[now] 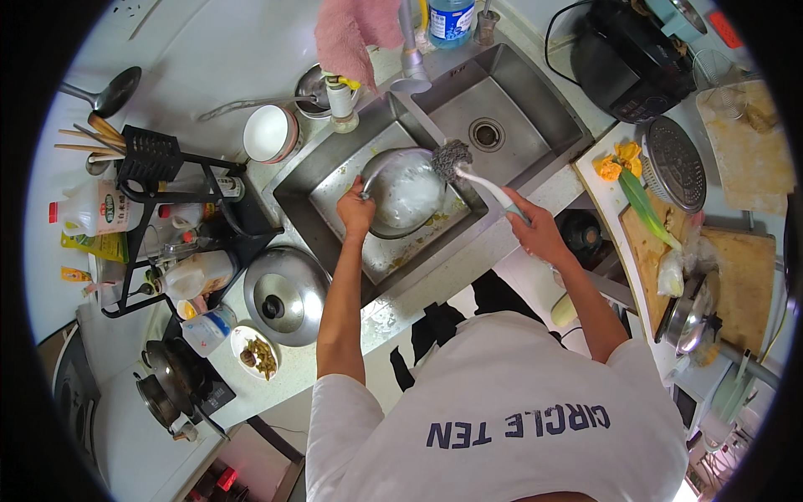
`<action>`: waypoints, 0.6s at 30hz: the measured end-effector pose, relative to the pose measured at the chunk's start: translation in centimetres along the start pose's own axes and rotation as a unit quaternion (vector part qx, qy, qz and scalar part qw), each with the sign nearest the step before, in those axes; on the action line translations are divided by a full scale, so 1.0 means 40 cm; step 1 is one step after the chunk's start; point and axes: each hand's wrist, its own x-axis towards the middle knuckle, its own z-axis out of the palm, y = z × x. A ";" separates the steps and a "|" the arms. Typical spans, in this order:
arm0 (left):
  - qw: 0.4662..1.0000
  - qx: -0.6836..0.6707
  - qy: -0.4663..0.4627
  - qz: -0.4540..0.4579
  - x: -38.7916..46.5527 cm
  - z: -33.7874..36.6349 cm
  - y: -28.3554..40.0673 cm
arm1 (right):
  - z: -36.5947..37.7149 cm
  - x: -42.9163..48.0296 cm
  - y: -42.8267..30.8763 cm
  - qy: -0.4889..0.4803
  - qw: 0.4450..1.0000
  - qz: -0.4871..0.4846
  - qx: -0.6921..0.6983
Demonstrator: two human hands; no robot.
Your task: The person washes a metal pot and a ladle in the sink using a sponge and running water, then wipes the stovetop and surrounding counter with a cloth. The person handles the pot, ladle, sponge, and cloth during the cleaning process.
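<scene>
My left hand point(356, 210) grips the handle of a round metal pan point(411, 191) with cloudy, sudsy water in it, held over the left basin point(382, 267) of a stainless steel sink. Food scraps lie on that basin's bottom. In my right hand point(533, 226) is the white and grey handle of a steel-wool scrub brush point(452, 160). The brush head is at the pan's right rim; whether it touches cannot be told. Beyond the brush lies the right basin point(495, 119) with its drain. A faucet with a pink cloth point(357, 37) over it rises behind the basins.
Left of the sink stand stacked bowls point(270, 133), a domed metal lid point(287, 296), a plate of food point(255, 352) and a black rack point(216, 207) of bottles. To the right are cutting boards point(743, 270), a green onion point(646, 204), a perforated steamer point(674, 164) and a black appliance point(627, 63).
</scene>
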 end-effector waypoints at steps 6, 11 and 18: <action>0.989 0.047 -0.037 0.137 -0.048 -0.101 0.110 | 0.019 0.016 -0.007 -0.004 0.999 -0.005 0.047; 0.980 0.125 -0.062 0.145 -0.116 -0.190 0.145 | 0.037 0.014 -0.017 -0.015 0.998 -0.003 0.055; 0.944 0.211 -0.045 0.249 -0.223 -0.318 0.189 | 0.083 0.028 0.001 -0.018 0.998 -0.039 0.053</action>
